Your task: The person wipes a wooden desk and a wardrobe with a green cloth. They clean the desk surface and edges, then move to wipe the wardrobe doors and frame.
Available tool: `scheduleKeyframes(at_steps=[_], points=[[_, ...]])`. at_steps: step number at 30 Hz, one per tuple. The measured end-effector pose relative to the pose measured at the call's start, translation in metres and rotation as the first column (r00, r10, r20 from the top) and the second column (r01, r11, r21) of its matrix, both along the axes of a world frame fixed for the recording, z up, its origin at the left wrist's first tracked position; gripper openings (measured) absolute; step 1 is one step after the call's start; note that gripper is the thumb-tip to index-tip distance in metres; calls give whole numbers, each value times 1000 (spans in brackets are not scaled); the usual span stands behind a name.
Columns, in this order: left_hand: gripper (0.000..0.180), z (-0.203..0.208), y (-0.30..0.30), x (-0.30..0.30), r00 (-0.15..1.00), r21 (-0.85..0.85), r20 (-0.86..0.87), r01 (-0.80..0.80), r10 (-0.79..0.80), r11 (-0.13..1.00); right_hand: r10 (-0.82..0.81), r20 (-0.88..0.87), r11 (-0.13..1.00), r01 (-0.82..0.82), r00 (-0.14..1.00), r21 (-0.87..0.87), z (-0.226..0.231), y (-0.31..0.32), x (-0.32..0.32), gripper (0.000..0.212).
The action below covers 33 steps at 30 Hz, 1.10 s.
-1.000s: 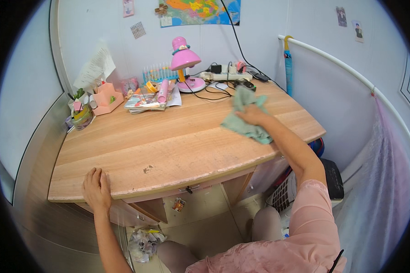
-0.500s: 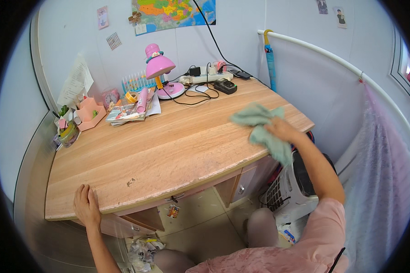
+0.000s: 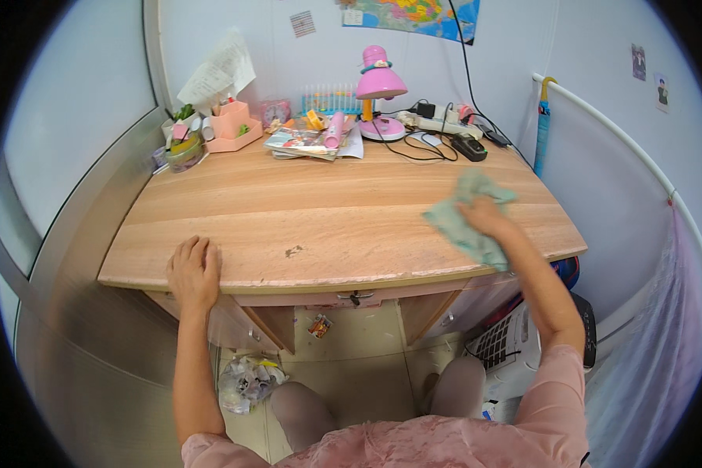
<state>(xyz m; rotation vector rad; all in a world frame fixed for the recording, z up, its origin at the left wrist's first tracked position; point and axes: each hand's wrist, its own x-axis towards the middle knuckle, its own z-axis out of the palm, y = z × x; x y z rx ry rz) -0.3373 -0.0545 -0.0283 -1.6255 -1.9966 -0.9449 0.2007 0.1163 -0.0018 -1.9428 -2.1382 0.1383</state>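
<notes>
A pale green cloth (image 3: 462, 232) lies rumpled on the right part of a wood-grain desk (image 3: 351, 226). Pressed down on it, my right hand (image 3: 482, 216) has hold of the cloth, slightly blurred by motion; the fingertips are partly lost in its folds. My left hand (image 3: 195, 273) rests near the desk's front left edge, fingers laid on the top and nothing in them. Between the hands, a small dark worn patch (image 3: 294, 251) marks the surface close to the front edge.
Along the back stand a pink lamp (image 3: 381, 83), stacked papers and books (image 3: 303, 142), a pink organizer (image 3: 234, 129), a potted plant (image 3: 185, 152) and a white power strip (image 3: 437, 122) with cables. Below are a drawer key (image 3: 356, 298), a plastic bag (image 3: 246, 382) and a white appliance (image 3: 507, 343).
The view has swung left, so the desk appears straighter. The cloth, earlier bunched and hanging over the front right edge, now lies spread on the desktop under my right hand. My left hand stays by the edge.
</notes>
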Motion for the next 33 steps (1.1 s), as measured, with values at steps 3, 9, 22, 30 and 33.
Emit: scheduleKeyframes(at_steps=[3,9,22,30,33], points=[[37,-2,-2,-1,1000,13,4,-1,1,1000,373,-28,924,-374,927,-81,11,-25,-160,59],[40,-7,-1,-13,999,-4,-19,-41,41,999,894,-47,449,-889,446,92,16,-65,-294,47],[38,-2,0,6,1000,47,23,15,-16,999,296,225,955,-284,928,-87,3,78,-219,57],[36,-5,-6,-7,946,172,234,186,-224,967,722,-148,689,-721,675,72,32,-87,-308,63],[35,4,-13,8,844,331,278,365,-459,870,601,-534,758,-637,595,144,54,-84,-256,57]])
